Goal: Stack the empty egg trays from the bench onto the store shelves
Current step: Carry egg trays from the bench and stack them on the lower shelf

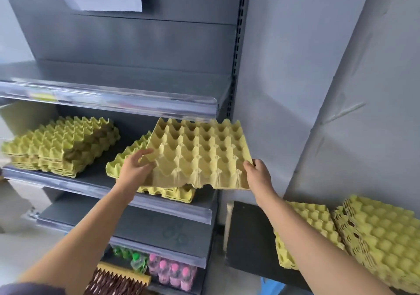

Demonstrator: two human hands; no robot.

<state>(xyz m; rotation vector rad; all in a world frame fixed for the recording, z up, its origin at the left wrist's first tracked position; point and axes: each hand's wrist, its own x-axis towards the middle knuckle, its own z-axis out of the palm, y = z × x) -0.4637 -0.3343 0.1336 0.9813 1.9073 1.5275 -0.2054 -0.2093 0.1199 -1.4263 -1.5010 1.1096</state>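
Yellow pulp egg tray [200,156], cups empty, far edge tilted up; gripped at near corners by left hand [134,169] and right hand [259,176], above stack [168,193] on shelf [95,176].

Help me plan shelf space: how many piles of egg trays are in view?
4: left shelf pile, right shelf pile under the held tray, left bench pile, right bench pile. Others may be hidden.

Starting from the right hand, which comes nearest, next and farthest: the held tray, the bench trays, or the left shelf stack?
1. Held tray: gripped by the right hand.
2. Bench trays: lower right.
3. Left shelf stack: far left.
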